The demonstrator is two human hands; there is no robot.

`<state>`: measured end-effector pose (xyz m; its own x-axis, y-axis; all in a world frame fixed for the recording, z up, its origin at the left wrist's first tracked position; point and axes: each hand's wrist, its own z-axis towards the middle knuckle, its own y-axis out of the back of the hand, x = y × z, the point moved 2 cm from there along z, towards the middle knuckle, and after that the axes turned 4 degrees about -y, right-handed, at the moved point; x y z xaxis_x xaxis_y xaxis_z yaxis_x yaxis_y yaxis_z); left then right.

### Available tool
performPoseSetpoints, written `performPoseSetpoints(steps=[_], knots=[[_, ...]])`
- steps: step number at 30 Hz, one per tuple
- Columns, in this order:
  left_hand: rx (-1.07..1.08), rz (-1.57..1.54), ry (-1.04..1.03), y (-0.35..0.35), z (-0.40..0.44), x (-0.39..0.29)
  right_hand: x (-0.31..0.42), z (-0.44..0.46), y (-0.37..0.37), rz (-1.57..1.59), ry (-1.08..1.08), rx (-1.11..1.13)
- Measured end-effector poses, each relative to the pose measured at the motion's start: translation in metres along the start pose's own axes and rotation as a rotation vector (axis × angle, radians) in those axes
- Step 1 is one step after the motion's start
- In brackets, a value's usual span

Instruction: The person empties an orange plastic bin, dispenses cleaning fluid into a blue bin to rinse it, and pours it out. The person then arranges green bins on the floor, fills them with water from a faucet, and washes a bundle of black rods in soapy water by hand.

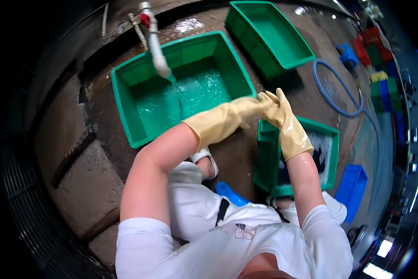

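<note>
Both my hands wear cream rubber gloves and meet above the gap between the green tubs. My left hand [247, 109] reaches across to the right, and its blurred fingers overlap the fingers of my right hand [279, 111]. Whether the left fingers grip the other glove is hidden. My right hand is raised with its fingers stretched out and partly apart; nothing shows in it. To the left, a large green tub [120, 100] holds water under a running white pipe [158, 60]. Below my right hand, a smaller green tub [260, 162] contains foamy water and something dark.
Another green tub [246, 35] stands at the back. A blue hose [318, 83] curls on the wet floor at right, near a blue object [347, 56]. A blue crate [350, 190] sits at lower right. Stacked coloured crates [385, 95] line the far right. A red valve handle [145, 20] tops the pipe.
</note>
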<state>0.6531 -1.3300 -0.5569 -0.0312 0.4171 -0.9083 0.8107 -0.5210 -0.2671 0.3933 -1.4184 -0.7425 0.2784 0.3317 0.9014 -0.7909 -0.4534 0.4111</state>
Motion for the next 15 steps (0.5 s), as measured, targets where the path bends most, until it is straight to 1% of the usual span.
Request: performPoseSetpoints(steps=[2,3,4,6,7,8,10,11,12,14,15], knots=[[0.013,-0.280,0.006,-0.011,0.048,0.038,0.091,-0.042,0.003,0.917,-0.721,-0.159],[-0.063,-0.311,0.008,-0.034,0.033,0.020,0.116,-0.065,0.008,0.855,-0.757,-0.132],[-0.069,-0.386,-0.045,-0.052,0.058,0.044,0.128,-0.089,0.017,0.922,-0.828,-0.281],[-0.103,-0.637,-0.070,-0.105,0.067,0.045,0.139,-0.141,0.037,1.201,-0.919,-0.597],[-0.084,-0.814,-0.072,-0.127,0.079,0.057,0.129,-0.174,0.047,1.057,-0.822,-0.602],[-0.096,-0.939,-0.085,-0.152,0.090,0.069,0.135,-0.194,0.059,1.033,-0.932,-0.754],[-0.235,-1.040,-0.036,-0.195,0.109,0.100,0.124,-0.240,0.080,0.756,-1.059,-0.955],[-0.310,-0.983,0.000,-0.211,0.109,0.115,0.114,-0.261,0.088,0.647,-1.059,-1.045],[-0.329,-0.768,-0.034,-0.219,0.095,0.134,0.102,-0.277,0.095,0.647,-1.064,-1.056],[-0.429,-0.426,0.262,-0.216,0.102,0.150,0.094,-0.292,0.105,0.530,-1.133,-1.122],[-0.485,-0.168,0.162,-0.218,0.101,0.155,0.087,-0.293,0.108,0.460,-1.130,-1.123]])
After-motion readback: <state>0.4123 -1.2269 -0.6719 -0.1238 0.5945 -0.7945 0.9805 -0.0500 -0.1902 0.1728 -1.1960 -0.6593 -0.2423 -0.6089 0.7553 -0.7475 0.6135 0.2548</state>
